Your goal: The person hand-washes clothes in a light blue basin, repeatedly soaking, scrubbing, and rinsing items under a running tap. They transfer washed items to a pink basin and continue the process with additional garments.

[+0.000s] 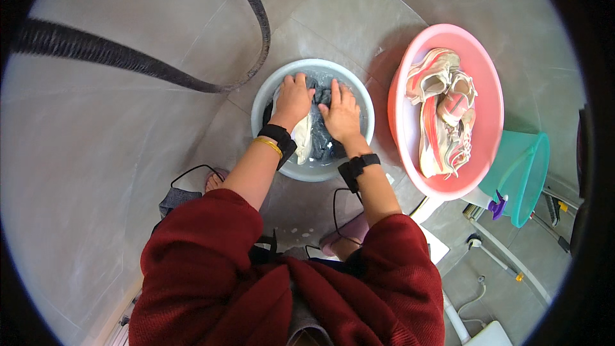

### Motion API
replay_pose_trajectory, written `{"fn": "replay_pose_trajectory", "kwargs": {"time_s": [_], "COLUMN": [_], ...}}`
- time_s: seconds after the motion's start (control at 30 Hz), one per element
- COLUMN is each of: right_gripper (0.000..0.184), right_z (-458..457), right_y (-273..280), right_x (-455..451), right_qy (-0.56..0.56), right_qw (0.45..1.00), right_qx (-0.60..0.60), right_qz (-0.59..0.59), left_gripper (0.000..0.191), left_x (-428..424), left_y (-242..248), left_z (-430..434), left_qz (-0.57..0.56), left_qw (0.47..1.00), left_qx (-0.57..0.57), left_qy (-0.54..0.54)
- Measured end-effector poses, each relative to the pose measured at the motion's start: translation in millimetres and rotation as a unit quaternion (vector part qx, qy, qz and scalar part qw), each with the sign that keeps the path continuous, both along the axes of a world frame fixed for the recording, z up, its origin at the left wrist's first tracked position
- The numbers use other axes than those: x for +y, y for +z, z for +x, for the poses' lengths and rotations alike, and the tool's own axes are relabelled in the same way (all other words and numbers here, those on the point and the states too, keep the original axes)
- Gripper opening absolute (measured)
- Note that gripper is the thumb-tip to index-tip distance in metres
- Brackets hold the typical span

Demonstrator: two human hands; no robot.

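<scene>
A light blue-grey basin [259,105] stands on the floor in front of me, with water, dark cloth [321,129] and a cream-white cloth-like piece [302,139] in it. Over the left side of the basin, my left hand [293,98] lies palm down on the contents, fingers bent. Whether it grips any cloth is hidden under the palm. On the right, my right hand [342,113] rests palm down on the wet dark cloth, fingers apart and holding nothing visible. Both wrists wear black bands; a gold bangle circles my left wrist.
To the right stands a pink basin [490,105] holding several white-and-coral sneakers [449,110]. Beyond it are a teal bucket [538,178] and a spray bottle with a purple trigger [498,205]. A dark ribbed strap [192,81] hangs at upper left. Grey tiles surround everything.
</scene>
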State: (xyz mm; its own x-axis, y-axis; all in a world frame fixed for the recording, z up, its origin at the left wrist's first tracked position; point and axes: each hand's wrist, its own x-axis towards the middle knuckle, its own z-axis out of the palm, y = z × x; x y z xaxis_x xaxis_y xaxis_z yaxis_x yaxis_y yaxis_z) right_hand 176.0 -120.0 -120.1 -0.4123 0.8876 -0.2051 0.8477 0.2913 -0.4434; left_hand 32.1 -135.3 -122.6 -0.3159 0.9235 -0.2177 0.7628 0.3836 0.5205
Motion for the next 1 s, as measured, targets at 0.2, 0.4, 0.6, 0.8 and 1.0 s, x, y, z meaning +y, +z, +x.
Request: {"fn": "replay_pose_trajectory", "kwargs": {"time_s": [0.2, 0.4, 0.6, 0.8, 1.0], "right_gripper": [0.077, 0.069, 0.050, 0.029, 0.036], "right_z": [-10, 0, 4, -30, -43], "right_y": [-30, -31, 23, 77, 84], "right_x": [-9, -2, 22, 12, -5], "right_qy": [0.114, 0.123, -0.244, -0.098, -0.153], "right_qw": [0.970, 0.983, 0.799, 0.870, 0.933], "right_qx": [-0.201, -0.113, 0.494, 0.470, 0.325], "right_qz": [-0.079, -0.073, -0.241, -0.109, 0.024], "left_gripper": [0.024, 0.030, 0.038, 0.049, 0.042], "left_x": [-8, 5, 12, 16, 12], "left_y": [-13, 10, 24, 42, 27], "left_z": [14, 5, -29, 4, 25], "left_qz": [-0.051, -0.022, 0.011, -0.120, 0.010], "left_qw": [0.994, 0.983, 0.701, 0.648, 0.597], "left_qx": [0.085, -0.177, -0.656, -0.689, -0.752], "left_qy": [-0.050, 0.031, 0.281, 0.303, 0.279]}}
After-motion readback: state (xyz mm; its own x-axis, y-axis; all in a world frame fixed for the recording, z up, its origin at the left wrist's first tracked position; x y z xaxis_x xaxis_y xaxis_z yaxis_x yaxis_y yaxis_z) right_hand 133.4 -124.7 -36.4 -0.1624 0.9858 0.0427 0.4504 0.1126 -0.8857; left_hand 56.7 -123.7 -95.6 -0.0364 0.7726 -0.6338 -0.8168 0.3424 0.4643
